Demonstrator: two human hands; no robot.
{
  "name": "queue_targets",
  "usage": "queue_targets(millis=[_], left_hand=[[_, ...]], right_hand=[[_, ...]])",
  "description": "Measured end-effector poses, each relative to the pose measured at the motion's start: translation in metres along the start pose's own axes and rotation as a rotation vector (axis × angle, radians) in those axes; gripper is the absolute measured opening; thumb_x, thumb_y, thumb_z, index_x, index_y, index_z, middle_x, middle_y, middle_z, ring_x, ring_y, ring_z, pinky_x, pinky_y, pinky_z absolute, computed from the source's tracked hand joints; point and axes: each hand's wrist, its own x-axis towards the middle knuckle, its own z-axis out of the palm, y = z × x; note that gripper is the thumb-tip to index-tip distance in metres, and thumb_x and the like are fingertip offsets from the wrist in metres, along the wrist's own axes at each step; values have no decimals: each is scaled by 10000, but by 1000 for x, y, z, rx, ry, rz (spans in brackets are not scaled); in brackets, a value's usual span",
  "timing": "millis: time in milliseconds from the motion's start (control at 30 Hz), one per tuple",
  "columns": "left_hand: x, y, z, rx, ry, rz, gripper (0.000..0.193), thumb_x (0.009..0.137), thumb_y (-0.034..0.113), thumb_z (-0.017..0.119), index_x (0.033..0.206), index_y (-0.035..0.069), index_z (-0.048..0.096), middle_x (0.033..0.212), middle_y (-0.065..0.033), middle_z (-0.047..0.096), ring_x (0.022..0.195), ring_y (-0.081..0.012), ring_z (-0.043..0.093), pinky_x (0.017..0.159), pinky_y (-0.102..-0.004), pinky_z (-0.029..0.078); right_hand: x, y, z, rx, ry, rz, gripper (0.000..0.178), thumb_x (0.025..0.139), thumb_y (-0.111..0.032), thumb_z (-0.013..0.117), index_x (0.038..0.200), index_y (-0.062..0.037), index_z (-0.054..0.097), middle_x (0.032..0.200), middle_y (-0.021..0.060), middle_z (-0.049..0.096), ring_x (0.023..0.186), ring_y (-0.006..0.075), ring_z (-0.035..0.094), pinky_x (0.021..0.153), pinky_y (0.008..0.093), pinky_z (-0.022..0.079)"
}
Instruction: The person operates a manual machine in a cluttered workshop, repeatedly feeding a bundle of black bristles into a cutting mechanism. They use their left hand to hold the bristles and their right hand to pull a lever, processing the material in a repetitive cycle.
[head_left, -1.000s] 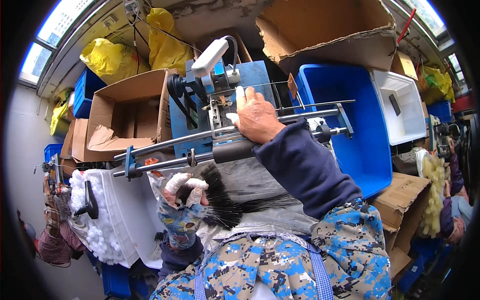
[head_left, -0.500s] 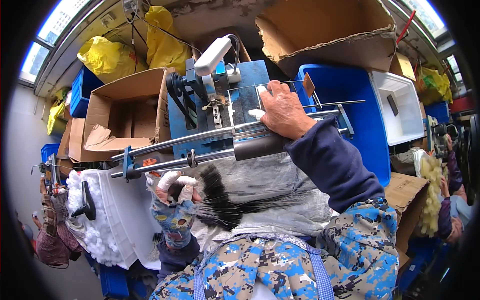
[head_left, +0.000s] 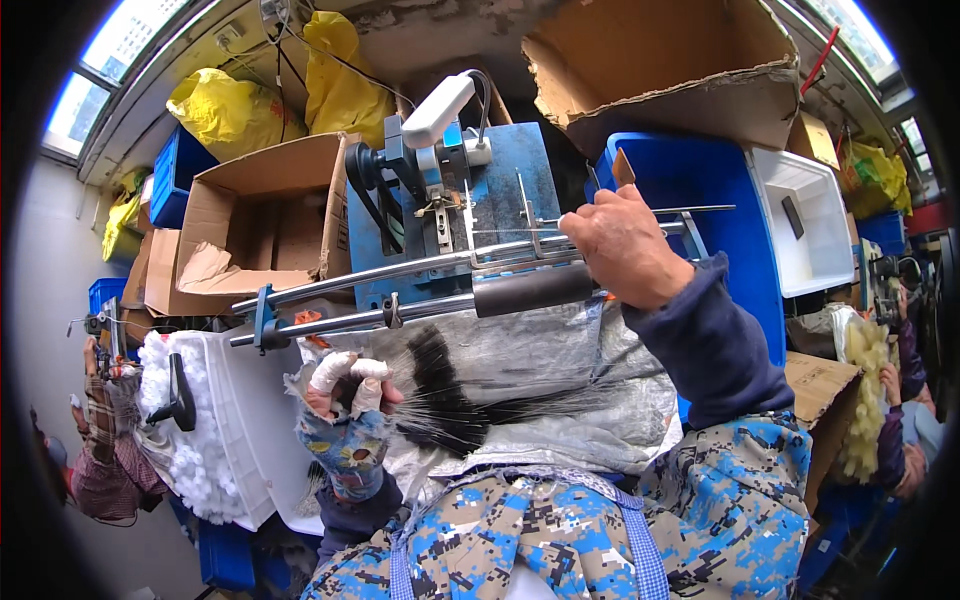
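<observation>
My left hand (head_left: pixel 345 395), its fingers wrapped in white tape and a torn patterned sleeve at the wrist, pinches the ends of thin wires. From it the wires fan right, past dark bristle sections (head_left: pixel 435 375), over a grey sheet (head_left: pixel 560 350) on my lap. My right hand (head_left: pixel 630 245) is curled at the right end of the bench machine's slide; its fingertips are hidden. A brown flat tab (head_left: pixel 623 167) sticks up behind its knuckles. The blue-based machine (head_left: pixel 520 165) has two steel rails, a dark roller sleeve (head_left: pixel 535 290) and a white lamp head (head_left: pixel 438 110).
A cardboard box (head_left: pixel 255 225) stands left of the machine, a larger one (head_left: pixel 660 70) behind. To the right are a blue bin (head_left: pixel 690 160) and a white tray (head_left: pixel 810 240). White tufts (head_left: pixel 190 460) and a white crate (head_left: pixel 240 430) lie left. Other people work at both sides.
My right hand has lifted off the middle of the slide and moved right, toward the brown tab, its fingers now curled. My left hand stays nearly in place. The view has shifted slightly.
</observation>
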Motion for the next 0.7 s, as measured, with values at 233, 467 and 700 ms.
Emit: queue_targets(millis=[233,467,700], left_hand=[[1,0,34,-149,-126,-76,320,801,-49,587,1103,34,520,858,-143,627,682,-173,618,587,-245,495],[4,-9,18,55,-188,-106,334,782,-40,628,1096,13,525,988,-100,606,850,-150,599,745,-260,485],[-1,-86,-29,1360,-754,41,655,655,190,684,1232,6,434,1155,-201,515,1059,-370,502,914,-420,409]], right_hand=[[-58,-63,18,729,-38,-321,513,734,-97,641,1192,3,433,983,141,541,891,281,533,827,397,396],[-24,-74,12,1195,-18,-266,271,786,36,576,1052,43,526,894,178,616,827,250,627,714,315,489],[67,-12,48,111,325,69,101,762,-65,541,845,-46,595,871,148,538,819,292,549,674,389,463]])
